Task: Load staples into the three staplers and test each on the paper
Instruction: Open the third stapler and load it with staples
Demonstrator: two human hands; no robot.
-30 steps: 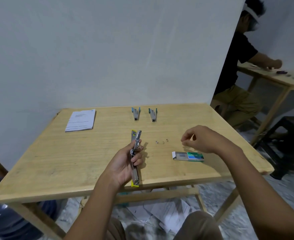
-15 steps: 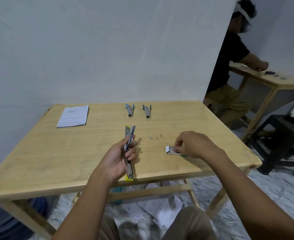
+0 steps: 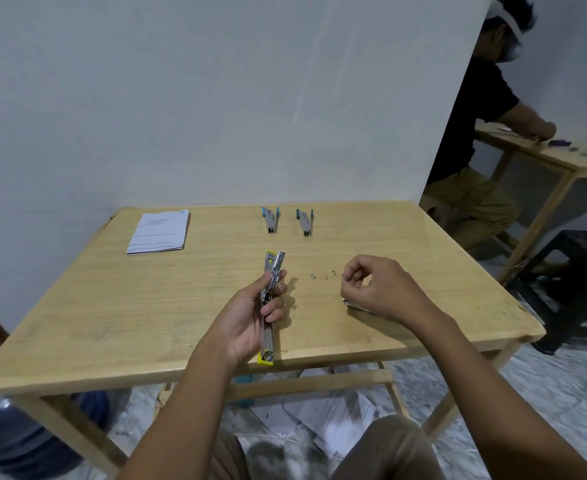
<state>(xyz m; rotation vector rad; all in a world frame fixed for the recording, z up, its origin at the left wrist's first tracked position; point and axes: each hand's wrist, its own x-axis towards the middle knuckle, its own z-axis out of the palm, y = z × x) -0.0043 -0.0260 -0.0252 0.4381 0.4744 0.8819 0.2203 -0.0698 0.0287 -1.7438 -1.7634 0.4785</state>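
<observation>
Paper (image 3: 159,231) lies far left on the tabletop (image 3: 77,327). Your left grip (image 3: 250,317), palm turned up, curls round the opened yellow stapler (image 3: 270,336) above the near edge. Its long axis runs near-to-far, yellow end nearest you. Beyond it lie the left blue stapler (image 3: 270,220) and right blue stapler (image 3: 306,222), metal tips nearward. Your right grip (image 3: 378,289) hovers right, fingertips pinched together, but on what you cannot tell.

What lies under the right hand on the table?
Only the pale end of a small box pokes out beneath the right hand. The hand covers the rest, so its label and contents cannot be seen.
</observation>
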